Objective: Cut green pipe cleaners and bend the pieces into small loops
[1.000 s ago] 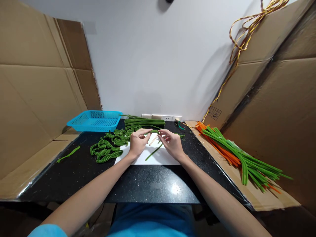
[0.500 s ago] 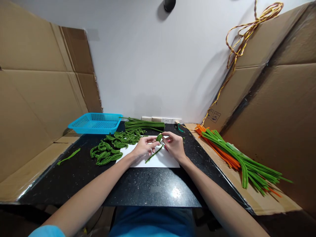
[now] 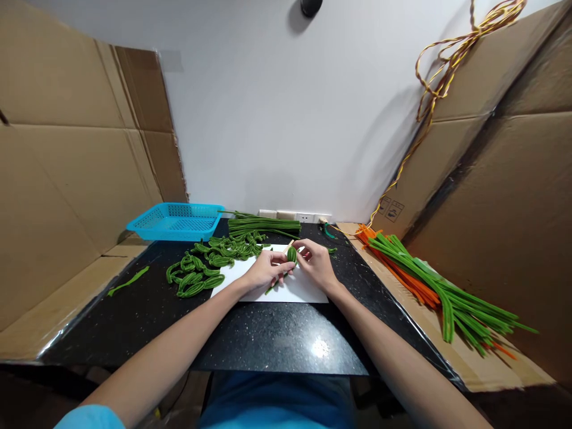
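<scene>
Over the white sheet [image 3: 308,292], my left hand [image 3: 266,271] and my right hand [image 3: 314,262] meet with fingers pinched round a small leaf shape of green pipe cleaner [image 3: 292,255]. The leaf stands tilted up between the fingertips. A thin pale stick [image 3: 288,245] shows just above it; the fingers hide its lower part. Below my left fingers, a piece of green stem [image 3: 269,291] pokes out on the sheet. To the left of my hands lies a heap of finished-looking green pipe cleaner leaf loops [image 3: 192,283].
Behind the sheet lies a bundle of straight green pipe cleaners [image 3: 263,226]. A blue plastic basket [image 3: 174,235] stands at the back left. On cardboard at right lie bright green [image 3: 447,292] and orange pipe cleaners [image 3: 415,288]. A loose green strip [image 3: 128,280] rests at the left.
The leaf has turned more upright and sits slightly lower between my fingers. The pale stick now shows above it. A silvery and red item by my right fingers is no longer visible.
</scene>
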Available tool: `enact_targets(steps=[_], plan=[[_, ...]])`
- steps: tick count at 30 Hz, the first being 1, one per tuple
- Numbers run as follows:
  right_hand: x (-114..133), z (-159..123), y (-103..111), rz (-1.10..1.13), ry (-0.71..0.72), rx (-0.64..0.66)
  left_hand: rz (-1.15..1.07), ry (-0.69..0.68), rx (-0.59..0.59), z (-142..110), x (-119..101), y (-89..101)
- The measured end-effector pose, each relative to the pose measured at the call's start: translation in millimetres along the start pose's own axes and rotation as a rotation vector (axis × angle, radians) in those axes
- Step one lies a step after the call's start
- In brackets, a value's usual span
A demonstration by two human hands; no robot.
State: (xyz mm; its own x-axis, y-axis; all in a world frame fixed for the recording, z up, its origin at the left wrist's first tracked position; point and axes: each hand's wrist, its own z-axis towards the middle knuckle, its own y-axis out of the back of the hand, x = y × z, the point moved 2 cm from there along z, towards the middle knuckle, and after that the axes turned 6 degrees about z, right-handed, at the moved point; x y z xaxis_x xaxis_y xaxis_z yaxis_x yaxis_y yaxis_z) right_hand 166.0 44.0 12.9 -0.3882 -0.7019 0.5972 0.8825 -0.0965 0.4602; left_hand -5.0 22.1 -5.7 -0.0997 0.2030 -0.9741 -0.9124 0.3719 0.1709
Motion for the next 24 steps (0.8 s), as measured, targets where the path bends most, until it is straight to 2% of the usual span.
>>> enact_targets(steps=[5,19,24], plan=[[0.2,-0.3,-0.7,-0.015,0.016,0.028,0.024,-0.006,0.049,-0.7,-2.9,-2.0],[1.8,-0.2,1.1,-0.01,0.059,0.044,-0.008,0.002,0.094,-2.1,-6.3,0.5],[6.0,-1.1,1.5,0.116,0.073,0.063,-0.187,0.015,0.208,-5.9,-11.9,4.1]])
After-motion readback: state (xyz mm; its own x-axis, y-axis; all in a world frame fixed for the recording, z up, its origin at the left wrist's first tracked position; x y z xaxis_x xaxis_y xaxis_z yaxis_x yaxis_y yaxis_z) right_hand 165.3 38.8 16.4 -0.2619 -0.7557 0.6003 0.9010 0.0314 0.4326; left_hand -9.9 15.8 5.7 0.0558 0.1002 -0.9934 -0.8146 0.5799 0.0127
